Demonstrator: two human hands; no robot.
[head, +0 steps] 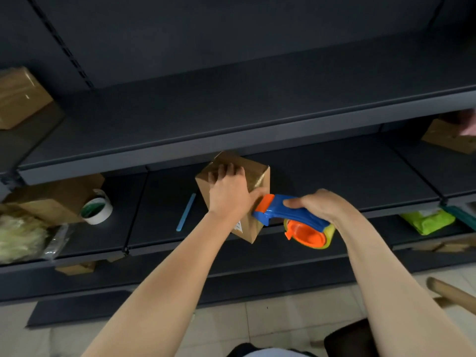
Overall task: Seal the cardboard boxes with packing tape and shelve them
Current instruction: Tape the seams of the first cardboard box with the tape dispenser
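The right grip (pixel 316 204) is clasping the handle of the blue-and-orange tape dispenser (pixel 288 216), whose nose is touching the cardboard box (pixel 258 177); the left grip (pixel 229 193) is holding that box, fingers curling over its top; the box is standing at the shelf's (pixel 334 173) front edge; a tape roll (pixel 97 211) is lying farther left.

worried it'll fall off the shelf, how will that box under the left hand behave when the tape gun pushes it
The box stands tall at the shelf edge, so a tape gun push could tip it. The left hand gripping it likely steadies it. Its crisp edges suggest stiff, probably light card.
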